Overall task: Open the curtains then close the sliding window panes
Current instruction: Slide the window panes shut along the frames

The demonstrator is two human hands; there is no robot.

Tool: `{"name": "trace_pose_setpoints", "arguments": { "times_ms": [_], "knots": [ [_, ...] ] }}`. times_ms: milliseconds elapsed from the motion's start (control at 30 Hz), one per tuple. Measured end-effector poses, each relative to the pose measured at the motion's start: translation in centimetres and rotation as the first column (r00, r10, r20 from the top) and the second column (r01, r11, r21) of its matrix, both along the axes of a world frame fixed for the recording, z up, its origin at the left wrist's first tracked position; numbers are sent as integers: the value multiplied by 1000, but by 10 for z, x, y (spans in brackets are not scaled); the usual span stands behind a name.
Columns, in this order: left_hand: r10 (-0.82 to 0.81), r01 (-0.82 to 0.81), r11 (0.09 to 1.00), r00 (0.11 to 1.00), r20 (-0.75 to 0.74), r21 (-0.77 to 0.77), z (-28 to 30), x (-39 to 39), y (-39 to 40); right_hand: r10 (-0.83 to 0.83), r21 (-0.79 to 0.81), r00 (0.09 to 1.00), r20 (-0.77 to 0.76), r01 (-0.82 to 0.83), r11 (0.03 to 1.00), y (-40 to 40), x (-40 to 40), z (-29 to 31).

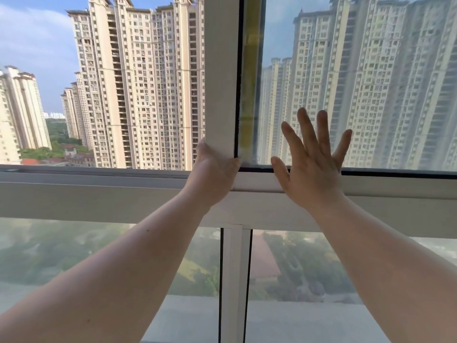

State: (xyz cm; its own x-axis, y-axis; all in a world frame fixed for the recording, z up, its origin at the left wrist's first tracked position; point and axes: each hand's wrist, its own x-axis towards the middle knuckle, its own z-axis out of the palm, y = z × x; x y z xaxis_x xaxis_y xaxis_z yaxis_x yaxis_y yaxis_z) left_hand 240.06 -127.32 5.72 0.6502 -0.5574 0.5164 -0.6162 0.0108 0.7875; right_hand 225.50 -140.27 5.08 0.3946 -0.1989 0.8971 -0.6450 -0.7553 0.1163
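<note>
A white-framed sliding window pane point(220, 78) stands with its left upright at the middle of the view. Its dusty glass point(371, 82) fills the right half. To the left of the upright the window is open to the air and the tower blocks show sharp. My left hand point(214, 169) grips the bottom of the upright, fingers wrapped round its outer edge. My right hand point(312, 159) lies flat on the glass with its fingers spread, palm over the pane's bottom rail. No curtain is in view.
The white sill and track point(86, 184) run across the view under the opening. Below the sill are two fixed glass panels split by a white mullion point(235, 280). High-rise buildings and trees lie outside.
</note>
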Motion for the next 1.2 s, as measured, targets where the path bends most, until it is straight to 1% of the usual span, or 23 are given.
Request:
{"name": "trace_pose_setpoints", "arguments": {
  "times_ms": [167,300,433,467,533,567,633,667,733,800,933,1033,1133,1200],
  "knots": [
    [18,-18,1000,1000,21,-9,2,-5,-1,32,-19,999,10,-32,999,-1,-1,1],
    [17,-18,1000,997,-79,-8,4,-10,-1,56,-27,998,32,-55,998,-1,-2,0],
    [42,-36,998,994,-104,60,9,-12,2,77,-12,996,33,-77,997,1,-2,2],
    [68,-60,992,995,-70,106,11,-12,5,89,7,995,39,-90,996,4,-2,3],
    [91,-115,966,989,113,230,14,-8,14,128,76,988,88,-135,988,14,-1,5],
    [77,-118,955,984,160,271,13,-6,20,152,111,981,120,-165,980,22,1,6],
    [50,-91,947,989,140,308,11,-3,37,220,146,964,150,-242,959,44,7,8],
    [52,-92,948,989,137,303,10,-2,46,277,142,951,136,-295,945,57,11,9],
    [79,-115,955,987,138,275,9,3,74,441,164,895,71,-447,880,93,23,9],
    [99,-142,953,981,169,266,7,10,105,566,254,824,16,-551,795,125,35,8],
    [159,-229,924,958,238,306,-2,32,194,682,402,730,-36,-614,679,192,72,6],
    [195,-264,907,954,228,329,-12,48,278,729,472,684,-34,-632,615,254,108,1],
    [318,-361,865,932,176,349,-21,67,405,837,542,546,-47,-690,480,361,155,-7],
    [415,-437,828,899,140,352,-26,76,487,892,565,447,-62,-721,401,435,180,-14]
  ]
}}
